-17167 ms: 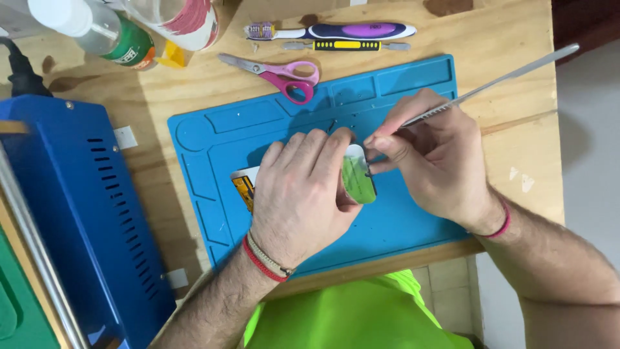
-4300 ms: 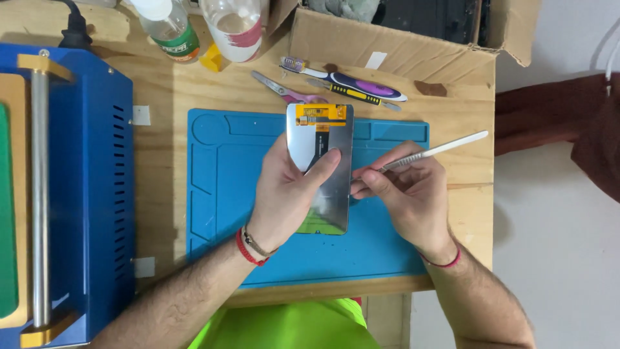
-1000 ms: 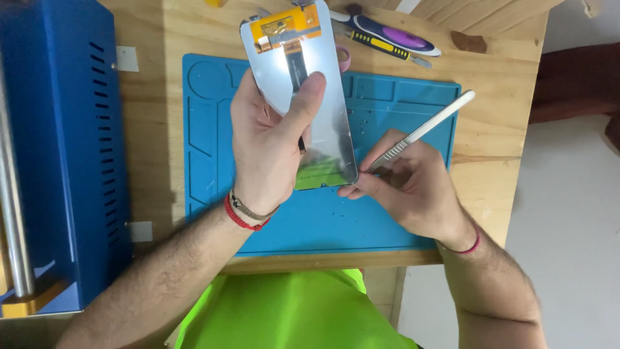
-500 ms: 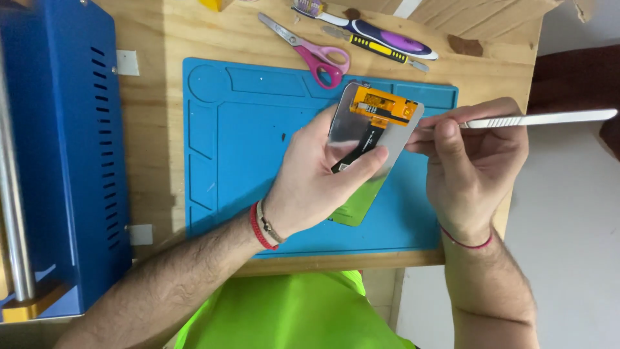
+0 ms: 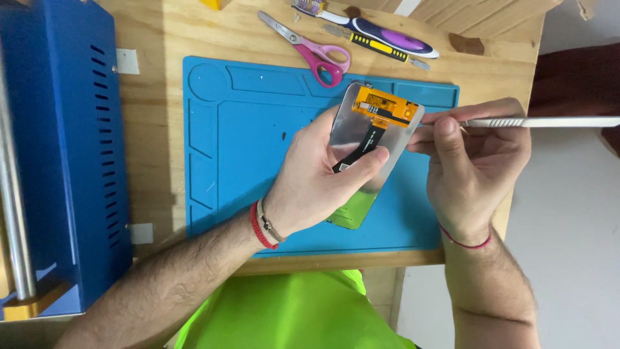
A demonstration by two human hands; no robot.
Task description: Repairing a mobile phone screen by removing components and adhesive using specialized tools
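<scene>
**Head view: phone screen panel held over the blue mat, metal tool at its edge**

Head camera looks down on a pale wooden bench (image 5: 161,32) covered in part by a blue silicone work mat with moulded compartments (image 5: 245,142). The left hand (image 5: 316,174) is closed around a thin silvery phone display panel with an orange flex circuit and a black ribbon cable on its back (image 5: 371,139), thumb pressed across the back; the panel is tilted, raised above the mat's right half. The right hand (image 5: 475,161) pinches a slim flat metal prying tool (image 5: 542,121), whose tip meets the panel's upper right edge, the handle pointing out to the right past the bench edge.

On the bench beyond the mat lie pink-handled scissors (image 5: 320,52), partly on the mat's top rim, and just beside them a purple and white toothbrush (image 5: 374,29) and a yellow and black screwdriver (image 5: 384,48). A large blue metal machine with vent slots (image 5: 58,148) stands left of the mat.
</scene>
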